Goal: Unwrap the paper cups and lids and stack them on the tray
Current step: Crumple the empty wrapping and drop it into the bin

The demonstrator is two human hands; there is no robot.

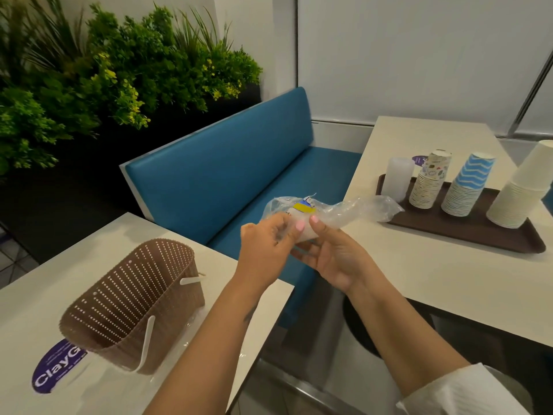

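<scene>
- Nearest to us, at the near left, a brown perforated basket (131, 307) lies tipped on its side on the left table (36, 310), its mouth toward us, with a white handle (146, 342) hanging down and a purple round sticker (57, 366) just beside it
- Some clear plastic lies on the table under and beside the basket
- Our left hand (266, 244) and right hand (332, 253) meet over the gap between the two tables, above the blue bench (239, 163)
- Both hands have fingers curled, pinching a clear plastic wrapper (341, 211) that holds a pale stack, probably lids (302, 232); a yellow and blue label (303, 207) shows at its top
- The loose end of the wrapper trails to the right, toward the tray
- On the right table (419, 259) a dark brown tray (466, 235) carries four upside-down stacks: translucent lids (398, 178) at the far left, patterned cups (428, 181), blue wavy-striped cups (469, 187), and plain white cups (523, 187) at the right
- Green plants (104, 70) fill the far left behind the bench
</scene>
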